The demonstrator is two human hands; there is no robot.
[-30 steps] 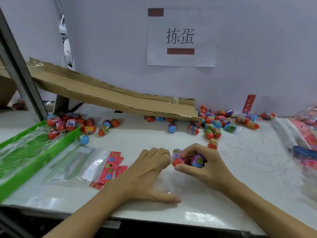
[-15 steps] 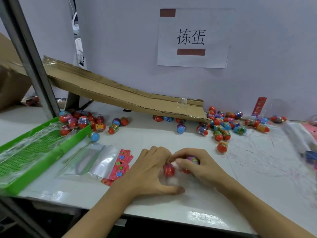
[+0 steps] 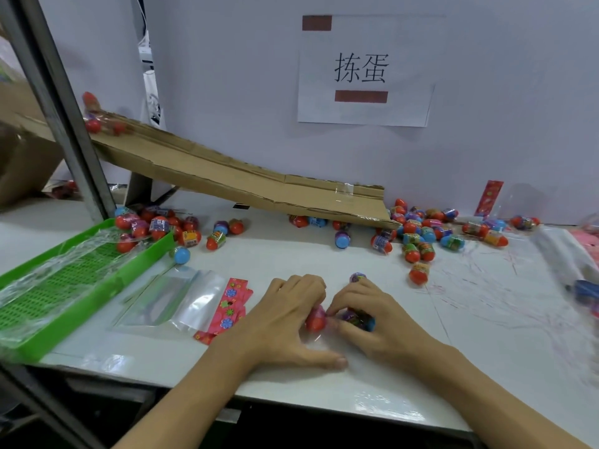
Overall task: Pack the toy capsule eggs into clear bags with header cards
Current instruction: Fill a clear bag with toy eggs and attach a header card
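Both hands low on the tabletop [image 3: 324, 254]: left hand [image 3: 288, 322] curled on a red egg [image 3: 315, 320], right hand [image 3: 372, 322] curled round several eggs [image 3: 356, 317]. Clear bag between them barely visible. Risk: eggs slipping out, rolling off.

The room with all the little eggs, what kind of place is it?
Probably a toy-packing workbench in a small factory: loose eggs spill from a cardboard chute, and clear bags with header cards wait beside the hands.

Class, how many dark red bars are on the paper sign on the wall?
2: one bar at the top left corner of the sign, the other bar under the characters.
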